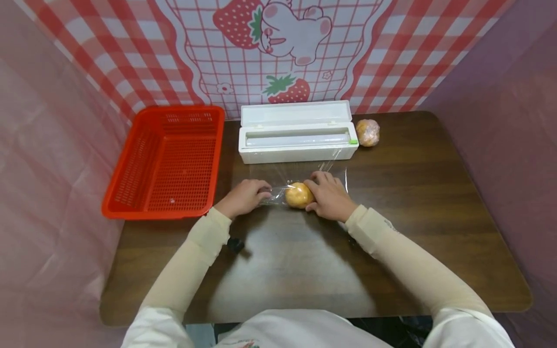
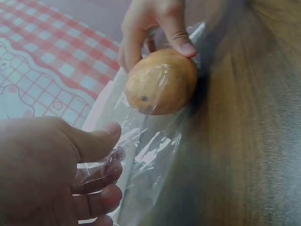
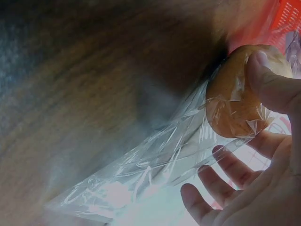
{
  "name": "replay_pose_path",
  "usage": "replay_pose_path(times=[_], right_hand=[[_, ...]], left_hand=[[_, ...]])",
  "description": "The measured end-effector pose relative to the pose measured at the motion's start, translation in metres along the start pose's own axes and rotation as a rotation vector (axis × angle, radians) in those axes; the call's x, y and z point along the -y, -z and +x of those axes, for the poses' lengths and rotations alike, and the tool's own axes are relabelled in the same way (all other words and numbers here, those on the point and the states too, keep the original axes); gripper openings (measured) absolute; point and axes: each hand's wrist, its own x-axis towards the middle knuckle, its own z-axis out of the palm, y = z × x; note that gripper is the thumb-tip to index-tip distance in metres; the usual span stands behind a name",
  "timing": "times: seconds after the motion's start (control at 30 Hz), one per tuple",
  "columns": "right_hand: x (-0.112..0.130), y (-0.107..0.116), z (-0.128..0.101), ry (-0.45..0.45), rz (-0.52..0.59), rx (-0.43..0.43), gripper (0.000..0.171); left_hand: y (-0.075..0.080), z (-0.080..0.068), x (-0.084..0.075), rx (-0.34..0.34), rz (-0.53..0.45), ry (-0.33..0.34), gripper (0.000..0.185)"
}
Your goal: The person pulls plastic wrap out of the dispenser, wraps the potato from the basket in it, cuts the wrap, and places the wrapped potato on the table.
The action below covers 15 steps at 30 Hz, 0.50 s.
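A round yellow-orange fruit [image 1: 299, 195] with a small dark spot sits on the table under clear cling film [image 2: 153, 150]. My right hand [image 1: 329, 195] grips it from the right, the thumb pressed on its near side through the film and the index finger curled at its far side. The other fingers [image 3: 230, 165] spread along the film. To the left, my left hand [image 1: 245, 197] pinches the gathered film between thumb and curled fingers, apart from the fruit. Behind both, the film runs back toward an open white dispenser box [image 1: 300, 154] with a roll inside.
At the back left stands a red plastic basket [image 1: 204, 212]. A wrapped fruit [image 1: 368, 133] lies against the right end of the dispenser box. A small black object [image 1: 236, 245] shows beside the left wrist. A red-and-white checked cloth [image 1: 143, 58] hangs behind the table.
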Motion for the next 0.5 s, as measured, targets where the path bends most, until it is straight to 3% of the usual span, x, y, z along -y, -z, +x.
replay_pose_path(times=[0.3, 0.4, 0.5], right_hand=[[-0.004, 0.004, -0.001, -0.027, 0.004, 0.027, 0.071], [-0.007, 0.006, 0.003, -0.006, -0.004, 0.041, 0.07], [-0.009, 0.009, 0.009, 0.008, -0.009, 0.076, 0.069]], left_hand=[[0.012, 0.001, -0.008, 0.013, 0.069, 0.03, 0.034], [0.014, -0.001, -0.012, -0.037, 0.134, 0.04, 0.038], [0.008, -0.002, -0.018, -0.155, 0.281, -0.019, 0.044]])
